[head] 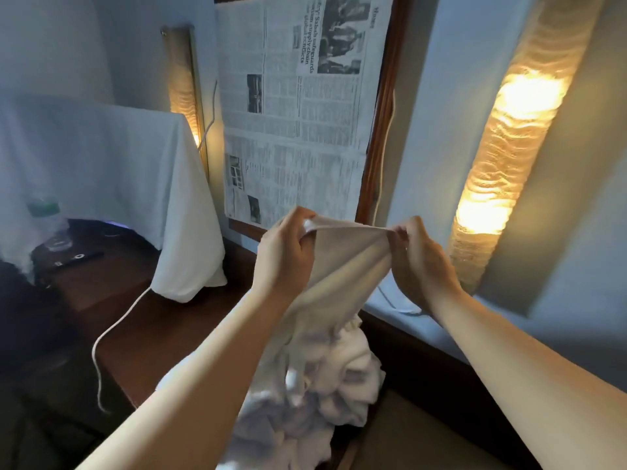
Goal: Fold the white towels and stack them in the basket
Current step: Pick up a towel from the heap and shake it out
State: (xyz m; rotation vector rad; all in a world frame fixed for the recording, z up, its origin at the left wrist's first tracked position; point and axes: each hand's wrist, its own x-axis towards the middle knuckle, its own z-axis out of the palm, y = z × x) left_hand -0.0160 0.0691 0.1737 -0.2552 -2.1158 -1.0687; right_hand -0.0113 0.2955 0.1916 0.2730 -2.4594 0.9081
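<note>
I hold one white towel (342,262) up in the air by its top edge. My left hand (286,252) pinches the left end of that edge, and my right hand (419,262) pinches the right end. The towel hangs down between my forearms. Below it lies a crumpled pile of white towels (322,395) on the dark wooden surface (163,334). No basket is in view.
A white cloth (112,184) drapes over something at the left. A plastic bottle (47,218) and a black object (79,258) sit beneath it. A white cord (112,330) trails across the wood. Newspaper (298,103) covers the wall ahead, between two lit wall lamps (509,137).
</note>
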